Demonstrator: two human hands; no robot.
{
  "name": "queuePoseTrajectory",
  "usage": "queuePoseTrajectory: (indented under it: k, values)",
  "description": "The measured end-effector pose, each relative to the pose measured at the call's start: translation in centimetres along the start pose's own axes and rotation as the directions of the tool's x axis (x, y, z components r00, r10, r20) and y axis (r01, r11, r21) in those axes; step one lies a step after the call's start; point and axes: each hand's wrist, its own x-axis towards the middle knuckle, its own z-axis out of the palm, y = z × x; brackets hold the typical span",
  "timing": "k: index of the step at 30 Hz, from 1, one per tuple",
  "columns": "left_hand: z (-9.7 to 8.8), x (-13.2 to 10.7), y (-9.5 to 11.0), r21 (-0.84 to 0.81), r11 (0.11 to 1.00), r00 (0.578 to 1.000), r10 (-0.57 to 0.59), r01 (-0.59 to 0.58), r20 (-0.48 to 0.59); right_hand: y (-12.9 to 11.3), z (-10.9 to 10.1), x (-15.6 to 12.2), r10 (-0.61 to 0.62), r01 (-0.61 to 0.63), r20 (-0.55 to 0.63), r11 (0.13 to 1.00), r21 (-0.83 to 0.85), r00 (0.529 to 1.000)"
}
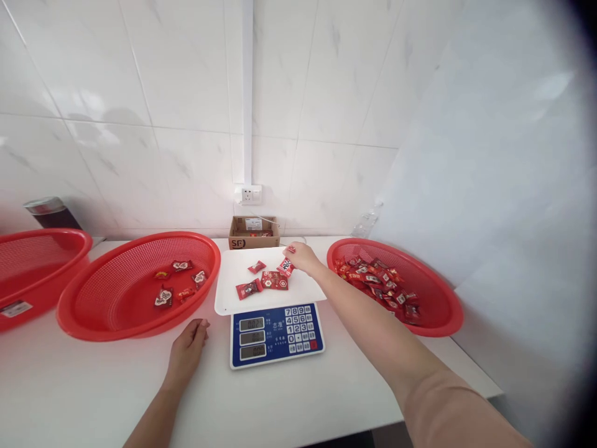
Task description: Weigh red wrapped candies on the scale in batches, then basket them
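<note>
Right hand (303, 256) pinches glossy wrappers (286, 267) over flat white pan (233, 292).

White marble-look tiled walls (163, 93) with a socket (250, 195) behind a white table (69, 392).

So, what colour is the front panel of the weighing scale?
The front panel is blue, with white keys; head view shows it best.
</note>
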Motion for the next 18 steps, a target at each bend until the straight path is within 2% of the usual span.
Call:
queuePoseTrajectory:
  k: [4,9,10,12,14,16,18]
  values:
    - [0.0,0.1,-0.2,-0.001,1.0,1.0,-0.006,0.006,0.019,1.1,-1.0,-0.9,-0.009,0.01,0.018,1.0,-0.023,1.0]
    - [0.0,0.1,-0.3,0.028,1.0,1.0,0.013,-0.014,0.014,1.8,-1.2,-2.8,-0.056,0.048,0.15,0.997,0.061,0.987]
    - [0.0,0.1,-0.3,0.037,0.999,1.0,0.013,-0.014,0.015,2.0,-1.4,-3.0,-0.089,0.087,0.145,0.996,0.019,0.985]
    - [0.0,0.0,-0.2,0.05,0.999,1.0,0.006,-0.007,0.021,2.7,-2.3,-3.4,-0.169,0.179,0.075,0.969,-0.168,0.983]
    - [0.0,0.0,-0.1,0.059,0.998,1.0,0.005,-0.006,0.03,3.9,-4.1,-3.7,-0.217,0.194,-0.017,0.905,-0.378,0.976]
    - [0.0,0.0,-0.1,0.07,0.997,0.999,0.01,-0.013,0.038,5.9,-6.5,-3.8,-0.155,0.092,-0.078,0.849,-0.521,0.985]
    - [0.0,0.1,-0.2,0.083,0.996,0.999,0.013,-0.017,0.044,8.3,-9.1,-4.1,0.038,-0.063,-0.054,0.791,-0.609,0.998]
